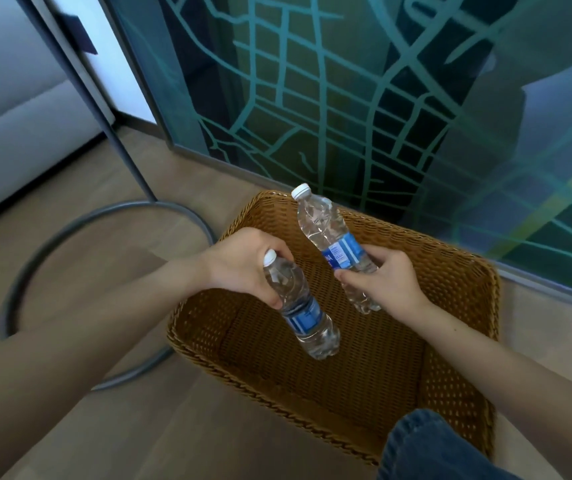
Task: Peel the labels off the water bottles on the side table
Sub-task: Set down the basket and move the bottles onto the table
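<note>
Both hands hang over the open wicker basket, whose inside holds nothing, so a straight way down between its walls is free. The left hand with its bottle and the right hand with its bottle sit near each other, a narrow gap between the two. The patterned glass panel rises just beyond the far rim and blocks reaching forward. At left, the grey ring base and slanted leg of a stand lie on bare wooden floor. A denim-clad knee crowds the near rim.
</note>
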A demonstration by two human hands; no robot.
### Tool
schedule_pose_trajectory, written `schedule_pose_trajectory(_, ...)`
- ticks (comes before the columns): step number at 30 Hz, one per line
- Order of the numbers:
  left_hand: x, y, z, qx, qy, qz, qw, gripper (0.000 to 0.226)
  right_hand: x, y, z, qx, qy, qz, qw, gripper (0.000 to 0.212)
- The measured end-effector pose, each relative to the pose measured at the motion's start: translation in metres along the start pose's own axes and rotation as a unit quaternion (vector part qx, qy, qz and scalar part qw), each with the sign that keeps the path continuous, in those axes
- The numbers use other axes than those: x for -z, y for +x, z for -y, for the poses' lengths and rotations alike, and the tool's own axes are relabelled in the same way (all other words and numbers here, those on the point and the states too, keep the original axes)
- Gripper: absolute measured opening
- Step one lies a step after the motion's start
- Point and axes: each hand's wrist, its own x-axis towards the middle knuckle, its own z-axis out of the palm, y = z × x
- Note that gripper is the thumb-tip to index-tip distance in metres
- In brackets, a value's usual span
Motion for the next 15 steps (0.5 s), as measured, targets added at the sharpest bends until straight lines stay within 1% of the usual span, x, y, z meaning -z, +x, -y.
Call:
schedule_pose_trajectory(3, 0.016, 0.0, -0.015, 0.001, -0.018, -0.039, 0.999, 0.056, 0.006, -0.002, 0.013, 0.007, 0.001, -0.01, 1.0, 0.051)
schedule_pose_trajectory(7, 0.04, 0.004, -0.036, 0.002, -0.072, -0.098, 0.993, 0.052, 0.022, 0.0, 0.031, 0.03, 0.024, -0.025, 0.999, 0.047)
schedule_pose_trajectory(11, 0.078, 0.01, -0.055, 0.011, -0.143, -0.157, 0.977, 0.052, 0.047, 0.012, 0.066, 0.055, 0.059, -0.049, 0.996, 0.044)
schedule_pose_trajectory(15, 0.121, 0.015, -0.072, -0.002, -0.195, -0.216, 0.957, 0.04, 0.068, 0.031, 0.116, 0.095, 0.105, -0.088, 0.986, 0.038)
